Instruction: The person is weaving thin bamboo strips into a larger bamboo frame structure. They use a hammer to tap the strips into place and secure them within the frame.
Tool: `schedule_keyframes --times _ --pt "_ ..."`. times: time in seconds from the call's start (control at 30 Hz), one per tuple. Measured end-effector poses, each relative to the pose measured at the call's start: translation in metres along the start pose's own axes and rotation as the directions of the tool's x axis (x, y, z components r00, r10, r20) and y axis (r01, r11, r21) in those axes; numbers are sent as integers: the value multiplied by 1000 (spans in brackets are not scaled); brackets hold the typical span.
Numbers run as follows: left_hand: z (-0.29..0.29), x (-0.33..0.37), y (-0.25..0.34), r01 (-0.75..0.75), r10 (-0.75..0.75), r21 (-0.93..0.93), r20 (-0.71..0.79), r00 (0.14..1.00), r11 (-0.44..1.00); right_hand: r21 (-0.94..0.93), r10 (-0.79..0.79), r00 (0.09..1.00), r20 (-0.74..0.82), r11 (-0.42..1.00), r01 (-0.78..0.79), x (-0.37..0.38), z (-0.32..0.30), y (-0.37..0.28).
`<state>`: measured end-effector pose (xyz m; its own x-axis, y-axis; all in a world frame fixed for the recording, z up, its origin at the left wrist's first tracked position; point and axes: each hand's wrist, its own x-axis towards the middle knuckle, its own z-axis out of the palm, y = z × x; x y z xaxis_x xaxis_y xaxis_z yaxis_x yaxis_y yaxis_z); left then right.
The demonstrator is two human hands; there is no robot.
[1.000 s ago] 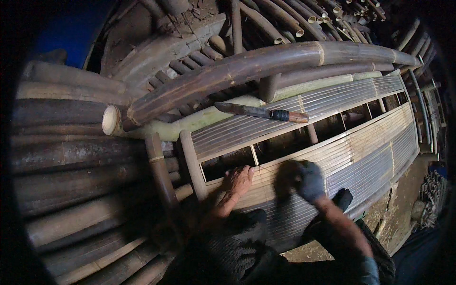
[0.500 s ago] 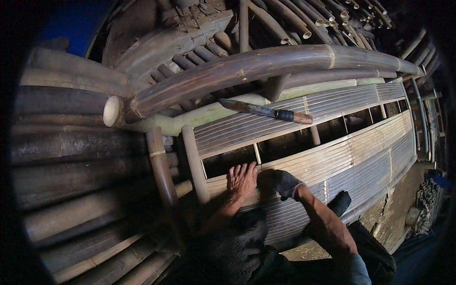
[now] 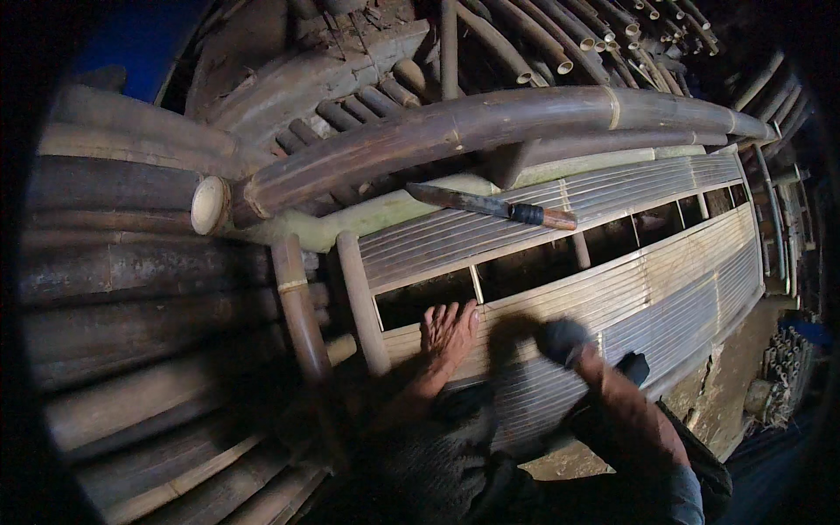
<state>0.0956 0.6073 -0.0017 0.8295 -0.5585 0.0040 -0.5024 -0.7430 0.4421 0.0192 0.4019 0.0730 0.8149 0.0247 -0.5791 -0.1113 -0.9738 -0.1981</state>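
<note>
Fingers [image 3: 440, 316] of the bare left hand [image 3: 449, 336] lie flat, slightly parted, on the near slats [image 3: 678, 255], gripping nothing visible; the gloved right hand [image 3: 565, 340] is blurred over them, its hold unclear; firm left pressure, clear of the right hand, should steady them best.

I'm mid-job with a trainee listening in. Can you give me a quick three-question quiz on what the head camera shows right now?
1. Which hand is gloved, the left hand or the right hand?
2. Toward which side of the picture does the tip of the knife point?
A) left
B) right
C) bottom
3. True or false: the left hand lies on the near bamboo slats, beside the long dark gap.

Key:
1. The right hand.
2. A
3. True
</note>
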Motion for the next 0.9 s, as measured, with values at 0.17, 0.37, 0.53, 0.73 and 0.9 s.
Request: schedule_keyframes --times 0.17,0.37,0.53,0.73,0.9 --pt "2 -1 0 -7 5 -34 -45 999 999 429 -10 989 -146 901 73 -27 67 -66" --pt "-10 3 5 15 -14 -35 4 1000 999 547 169 980 107 813 -200 -50 23 -25" --pt "-28 -9 34 -446 446 -187 -43 894 875 120 -233 957 -171 959 255 -46 24 -2" --pt "-17 -28 63 -811 823 -420 554 126 406 376 116 969 217 906 -193 -136 -53 158" --pt "-36 -12 67 -850 915 -429 379 139 307 -71 530 820 -219 829 -555 -195 -83 257"
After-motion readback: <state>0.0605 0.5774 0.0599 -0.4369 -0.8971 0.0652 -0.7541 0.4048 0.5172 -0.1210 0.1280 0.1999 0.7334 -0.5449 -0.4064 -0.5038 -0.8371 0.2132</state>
